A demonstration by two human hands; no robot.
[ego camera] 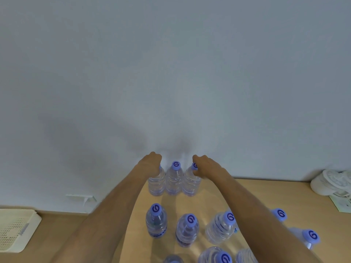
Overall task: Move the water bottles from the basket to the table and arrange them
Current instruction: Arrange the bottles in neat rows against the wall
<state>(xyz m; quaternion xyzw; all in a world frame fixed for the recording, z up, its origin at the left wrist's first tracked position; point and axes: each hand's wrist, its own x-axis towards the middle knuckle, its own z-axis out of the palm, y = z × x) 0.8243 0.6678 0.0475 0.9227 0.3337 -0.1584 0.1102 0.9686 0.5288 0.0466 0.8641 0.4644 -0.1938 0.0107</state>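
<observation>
Three clear water bottles with blue caps stand in a row against the wall at the back of the wooden table [212, 188]. My left hand [151, 163] grips the top of the left bottle [156, 184], hiding its cap. The middle bottle [174, 179] stands free between my hands. My right hand [202, 166] grips the neck of the right bottle [190, 184], whose cap partly shows. Several more bottles stand upright nearer to me, among them one [156, 222] at the front left and one [187, 230] beside it. Part of the cream basket [17, 228] shows at the far left.
A pale wall rises directly behind the back row. A white bundle [331, 182] and a paper sheet [341, 205] lie at the table's right rear. Bottles crowd the near right under my right forearm. The basket sits lower, off the table's left edge.
</observation>
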